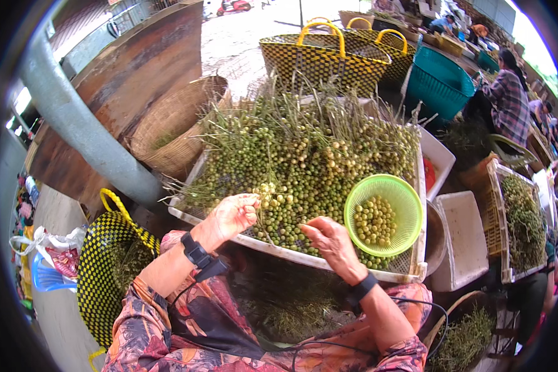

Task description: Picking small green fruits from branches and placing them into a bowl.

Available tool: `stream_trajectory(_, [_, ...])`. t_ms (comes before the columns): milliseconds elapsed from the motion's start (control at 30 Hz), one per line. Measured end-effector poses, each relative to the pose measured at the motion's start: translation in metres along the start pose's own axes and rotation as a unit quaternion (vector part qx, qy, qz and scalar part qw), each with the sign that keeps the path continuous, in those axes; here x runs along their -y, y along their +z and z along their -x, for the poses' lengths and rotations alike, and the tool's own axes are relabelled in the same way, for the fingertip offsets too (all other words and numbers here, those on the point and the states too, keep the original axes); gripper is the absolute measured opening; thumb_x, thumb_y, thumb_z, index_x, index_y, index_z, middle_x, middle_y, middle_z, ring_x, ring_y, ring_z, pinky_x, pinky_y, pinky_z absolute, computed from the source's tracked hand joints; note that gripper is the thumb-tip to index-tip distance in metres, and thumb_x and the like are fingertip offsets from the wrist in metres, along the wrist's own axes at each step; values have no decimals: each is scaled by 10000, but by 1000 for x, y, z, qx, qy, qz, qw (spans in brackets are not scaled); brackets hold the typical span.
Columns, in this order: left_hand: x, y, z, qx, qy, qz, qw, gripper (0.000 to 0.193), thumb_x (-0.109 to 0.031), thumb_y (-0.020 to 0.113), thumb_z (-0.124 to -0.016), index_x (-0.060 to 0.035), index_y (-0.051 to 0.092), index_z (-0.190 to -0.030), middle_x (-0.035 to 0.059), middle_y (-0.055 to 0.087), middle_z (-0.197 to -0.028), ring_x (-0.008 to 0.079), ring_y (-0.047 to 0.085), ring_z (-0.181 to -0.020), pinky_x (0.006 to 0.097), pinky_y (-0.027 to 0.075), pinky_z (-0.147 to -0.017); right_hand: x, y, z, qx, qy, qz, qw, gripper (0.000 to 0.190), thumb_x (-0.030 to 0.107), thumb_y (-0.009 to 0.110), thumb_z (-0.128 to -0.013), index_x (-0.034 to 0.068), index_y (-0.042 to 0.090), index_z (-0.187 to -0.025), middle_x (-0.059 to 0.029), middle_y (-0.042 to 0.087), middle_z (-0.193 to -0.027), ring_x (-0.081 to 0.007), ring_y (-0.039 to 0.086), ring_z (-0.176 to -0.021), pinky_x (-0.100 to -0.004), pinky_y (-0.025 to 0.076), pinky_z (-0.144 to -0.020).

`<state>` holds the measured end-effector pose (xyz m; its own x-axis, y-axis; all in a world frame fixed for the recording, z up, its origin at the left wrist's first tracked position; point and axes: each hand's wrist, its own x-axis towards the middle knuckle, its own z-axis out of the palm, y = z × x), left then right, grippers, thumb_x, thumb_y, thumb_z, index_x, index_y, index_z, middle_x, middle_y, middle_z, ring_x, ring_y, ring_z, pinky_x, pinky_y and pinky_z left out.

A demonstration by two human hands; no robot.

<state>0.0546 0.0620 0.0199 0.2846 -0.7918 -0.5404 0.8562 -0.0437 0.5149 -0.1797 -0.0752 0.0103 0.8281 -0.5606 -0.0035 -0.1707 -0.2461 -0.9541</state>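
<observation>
My left hand (230,216) pinches the stem of a fruit sprig (270,194) with pale yellow-green fruits. The sprig hangs above a white plastic crate (279,253), which is heaped with small round green and yellowish fruits (302,186) on thin stalks. Over the crate's near side is my right hand (328,244), its fingers curled; whether something small sits between the fingertips is hidden. Just right of that hand, a light green plastic colander (411,214) rests on the heap and holds loose yellowish fruits (375,221).
Left of the crate stand a wicker basket (167,123), a grey post (83,121) and a yellow-and-black woven bag (93,260). Beyond it are a similar bag (321,60) and a teal basket (439,79). A white foam box (462,242) and a seated person (509,100) are rightward.
</observation>
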Motion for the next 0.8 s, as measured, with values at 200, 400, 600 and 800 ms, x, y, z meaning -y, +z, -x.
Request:
stream_trajectory(200, [79, 14, -20, 18, -27, 19, 999, 76, -20, 486, -945, -9, 544, -993, 31, 573, -815, 82, 479, -576, 191, 450, -550, -7, 24, 2, 212, 221, -246, 919, 309, 361, 592, -931, 60, 644, -977, -31, 689, -826, -39, 555, -544, -184, 431, -479])
stream_trajectory(400, [90, 3, 3, -144, 79, -235, 958, 445, -354, 604, -925, -4, 499, -1179, 86, 600, -1030, 163, 596, -801, 345, 513, -718, -18, 33, 9, 119, 143, 2, 983, 302, 301, 547, -939, 45, 566, -780, -75, 587, -563, -185, 580, -512, -337, 415, -462])
stream_trajectory(600, [59, -24, -49, -88, -136, -88, 983, 727, -539, 666, -819, 31, 447, -1213, 160, 605, -1078, 304, 602, -996, 447, 510, -845, -21, 38, 35, 123, -100, 161, 974, 325, 298, 549, -936, 28, 502, -761, -163, 546, -549, -363, 584, -550, -459, 441, -513])
stream_trajectory(800, [44, -53, -100, -5, -93, 90, 992, 140, -112, 580, -919, 13, 600, -978, 115, 670, -914, 231, 666, -843, 371, 570, -732, -9, 25, 64, 196, -147, 250, 937, 212, 221, 553, -926, 56, 476, -818, -153, 538, -563, -362, 577, -533, -448, 440, -460])
